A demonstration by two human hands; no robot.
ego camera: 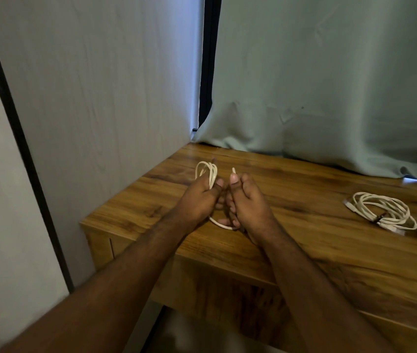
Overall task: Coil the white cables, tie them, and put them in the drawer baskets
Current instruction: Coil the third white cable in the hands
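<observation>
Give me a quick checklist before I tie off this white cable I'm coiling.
1. Coiled white cable gripped by left hand: ok.
2. Free cable end pinched by right hand: ok.
3. Tie for this coil within sight: not ok, none visible.
4. Coil loops even: cannot tell, hands cover them.
5. Black-tied white coil lying clear on wooden table: ok.
6. Drawer baskets: cannot tell, out of view.

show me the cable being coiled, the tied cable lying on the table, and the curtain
cable being coiled (pixel 208 171), head view, on the loops above the left hand
tied cable (pixel 380 207), head view, on its coiled strands
curtain (pixel 329 85), head view, on the middle of the cloth
</observation>
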